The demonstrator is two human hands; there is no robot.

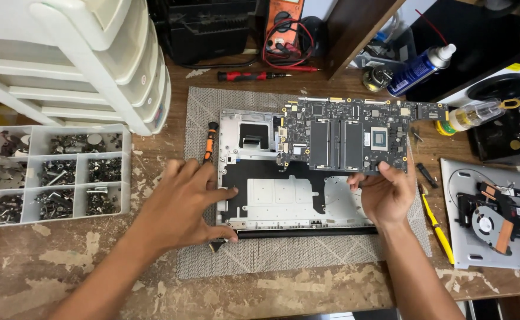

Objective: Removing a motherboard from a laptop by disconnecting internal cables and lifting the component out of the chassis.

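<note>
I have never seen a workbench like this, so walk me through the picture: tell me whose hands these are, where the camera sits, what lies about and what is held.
The one picture comes from a camera on a person's head, looking down at their own bare hands; there is no machine.

The right hand pinches the lower edge of a dark circuit board and holds it over an opened laptop shell. The left hand presses on the shell's left edge.

The shell lies on a grey woven mat on a worn wooden table. To the left stands a clear compartment box of screws, beside it white drawers. A small orange-and-black screwdriver lies by the shell. To the right are a yellow-handled tool, a blue spray can and a grey cover with a fan.
</note>
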